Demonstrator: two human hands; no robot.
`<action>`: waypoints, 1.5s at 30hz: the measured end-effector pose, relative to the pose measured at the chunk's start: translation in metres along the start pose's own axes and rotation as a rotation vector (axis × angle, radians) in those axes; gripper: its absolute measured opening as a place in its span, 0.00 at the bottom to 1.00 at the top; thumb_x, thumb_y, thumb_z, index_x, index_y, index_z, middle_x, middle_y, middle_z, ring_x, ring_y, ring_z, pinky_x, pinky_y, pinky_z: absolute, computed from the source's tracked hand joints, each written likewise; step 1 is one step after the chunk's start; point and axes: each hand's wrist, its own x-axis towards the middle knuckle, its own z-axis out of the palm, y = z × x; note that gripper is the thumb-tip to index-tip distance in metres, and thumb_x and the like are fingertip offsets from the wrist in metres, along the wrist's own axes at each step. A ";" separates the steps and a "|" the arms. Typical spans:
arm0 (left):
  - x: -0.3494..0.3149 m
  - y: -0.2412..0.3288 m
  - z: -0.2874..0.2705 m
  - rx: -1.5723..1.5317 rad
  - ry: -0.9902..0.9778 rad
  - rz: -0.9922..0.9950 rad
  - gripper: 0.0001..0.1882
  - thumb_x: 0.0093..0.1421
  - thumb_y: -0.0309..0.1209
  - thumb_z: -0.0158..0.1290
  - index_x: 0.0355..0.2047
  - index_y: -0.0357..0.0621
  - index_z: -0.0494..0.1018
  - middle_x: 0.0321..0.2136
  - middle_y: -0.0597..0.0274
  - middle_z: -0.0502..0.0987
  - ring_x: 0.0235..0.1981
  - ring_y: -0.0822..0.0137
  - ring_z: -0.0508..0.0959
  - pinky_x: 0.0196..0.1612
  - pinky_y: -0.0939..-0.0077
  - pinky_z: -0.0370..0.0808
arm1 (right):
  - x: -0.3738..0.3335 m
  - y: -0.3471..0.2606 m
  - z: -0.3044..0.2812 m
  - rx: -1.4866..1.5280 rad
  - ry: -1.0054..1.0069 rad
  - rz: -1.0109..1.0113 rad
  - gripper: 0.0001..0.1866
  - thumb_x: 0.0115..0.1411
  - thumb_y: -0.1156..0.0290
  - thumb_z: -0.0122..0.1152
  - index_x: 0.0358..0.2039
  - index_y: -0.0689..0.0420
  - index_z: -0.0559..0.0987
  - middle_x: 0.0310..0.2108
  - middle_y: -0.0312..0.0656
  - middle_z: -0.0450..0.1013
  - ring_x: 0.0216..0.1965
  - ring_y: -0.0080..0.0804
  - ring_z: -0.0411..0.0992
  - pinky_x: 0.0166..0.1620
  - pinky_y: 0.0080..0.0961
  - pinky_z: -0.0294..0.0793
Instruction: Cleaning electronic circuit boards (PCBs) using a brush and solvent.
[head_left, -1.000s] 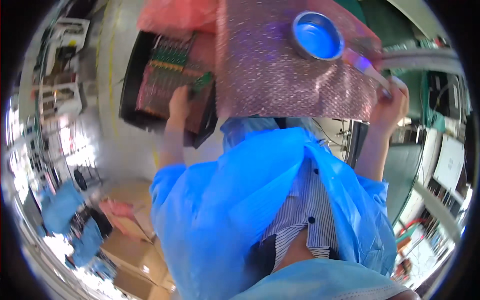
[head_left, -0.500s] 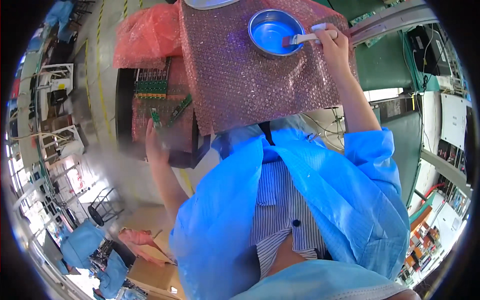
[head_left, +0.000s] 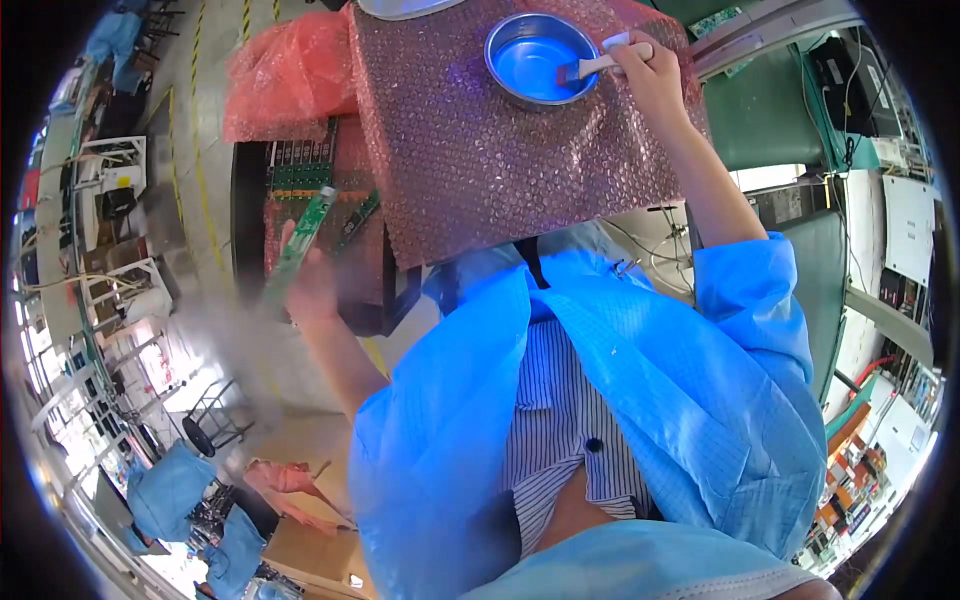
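My left hand [head_left: 314, 288] is closed on a narrow green circuit board [head_left: 307, 226], raised at a tilt above a dark tray [head_left: 248, 215]. Several green boards [head_left: 300, 172] lie side by side in that tray, and another narrow board [head_left: 356, 222] rests at a slant beside my hand. With its fingers wrapped round the pale handle, my right hand [head_left: 655, 85] grips a flat brush [head_left: 598, 66]. The reddish bristles reach over the right rim of a round metal bowl [head_left: 492, 78], whose inside glows blue. Something small and white also shows at my right fingers; what it is I cannot tell.
Bubble wrap [head_left: 480, 180] covers the work surface under the bowl. A crumpled pink bubble-wrap sheet [head_left: 290, 85] lies at the far left, above the tray. Part of a white round dish [head_left: 410, 8] shows at the far edge. A cardboard box [head_left: 310, 555] stands at lower left.
My left hand has taken up the narrow board and turned, so more of the board shows. My right hand and the brush stay at the bowl's right rim, nearly unchanged.
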 end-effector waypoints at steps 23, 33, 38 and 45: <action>0.031 0.017 0.089 -0.988 -0.483 -0.195 0.16 0.53 0.37 0.48 0.39 0.41 0.70 0.38 0.53 0.72 0.36 0.62 0.71 0.22 0.83 0.68 | -0.022 -0.038 -0.049 0.315 0.192 -0.007 0.07 0.51 0.73 0.53 0.31 0.60 0.76 0.17 0.28 0.64 0.17 0.11 0.58 0.18 0.10 0.54; 0.045 -0.001 0.118 -0.747 -0.513 -0.224 0.16 0.54 0.42 0.48 0.33 0.43 0.71 0.32 0.55 0.74 0.32 0.61 0.73 0.26 0.75 0.69 | -0.030 -0.071 -0.033 0.476 0.184 -0.010 0.08 0.52 0.73 0.53 0.32 0.60 0.76 0.21 0.29 0.65 0.22 0.11 0.59 0.24 0.08 0.55; 0.037 -0.005 0.124 -0.778 -0.526 -0.223 0.15 0.53 0.42 0.49 0.33 0.44 0.72 0.32 0.58 0.74 0.31 0.63 0.73 0.24 0.77 0.67 | -0.050 -0.130 0.018 0.445 -0.132 -0.283 0.09 0.53 0.73 0.50 0.34 0.61 0.74 0.27 0.32 0.68 0.29 0.14 0.63 0.31 0.10 0.61; 0.022 0.000 0.134 -0.668 -0.547 -0.230 0.20 0.54 0.44 0.48 0.40 0.43 0.66 0.29 0.61 0.72 0.27 0.69 0.71 0.23 0.81 0.67 | -0.072 -0.184 0.066 0.390 -0.547 -0.782 0.09 0.56 0.76 0.49 0.37 0.65 0.71 0.31 0.36 0.66 0.27 0.17 0.63 0.29 0.13 0.62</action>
